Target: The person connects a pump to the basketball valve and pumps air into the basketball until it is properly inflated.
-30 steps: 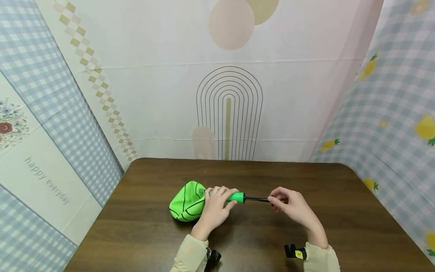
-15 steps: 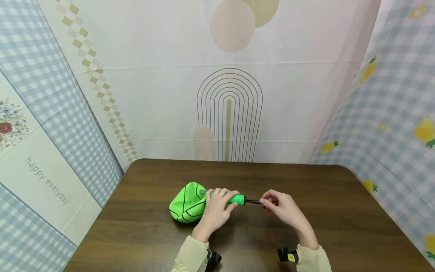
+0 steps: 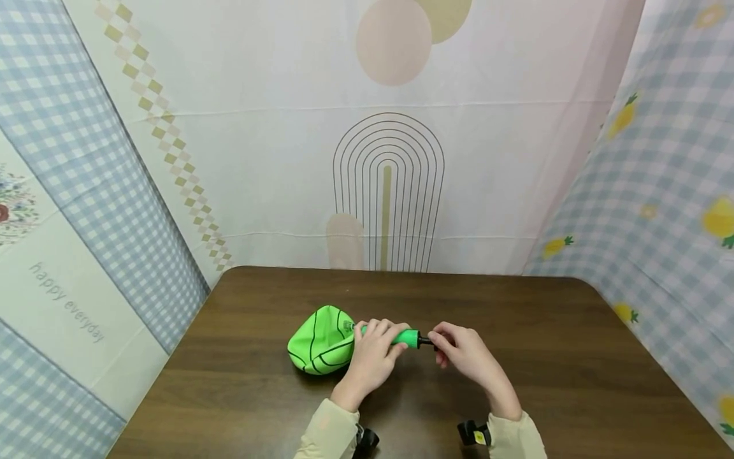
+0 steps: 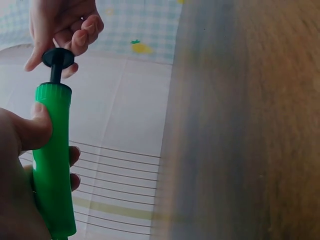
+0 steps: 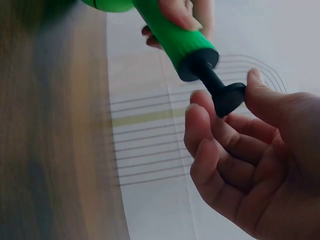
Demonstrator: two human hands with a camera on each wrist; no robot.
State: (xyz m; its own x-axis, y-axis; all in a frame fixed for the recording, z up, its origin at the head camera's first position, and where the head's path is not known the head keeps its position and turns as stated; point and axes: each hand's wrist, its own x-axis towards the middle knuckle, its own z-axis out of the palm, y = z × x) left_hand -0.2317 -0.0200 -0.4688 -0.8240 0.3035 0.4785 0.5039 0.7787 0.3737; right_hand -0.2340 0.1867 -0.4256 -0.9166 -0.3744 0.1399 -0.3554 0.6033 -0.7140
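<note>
Overall, a pale printed cloth [image 3: 275, 185] hung behind a brown table [image 3: 241, 408]. On the table, left of centre, 1 green ball [image 3: 321, 341] lay slack and folded, with no clear gain in fullness over the last 1.0 s. To its right, the pump barrel [image 4: 54, 160] was held crosswise in the grip of the left hand [image 3: 373, 357]; the junction between ball and barrel was too small to confirm as connected. From the barrel's right end projected the black rod [image 5: 212, 82]. Its exposed length had just shortened to a stub, as the right hand [image 3: 467, 357] had travelled toward the left. Smallest, the black handle [image 5: 230, 101] sat just beyond the barrel end, loosely pinched by the right hand. Judged from this, the rod was near the inner end of a pumping stroke.
</note>
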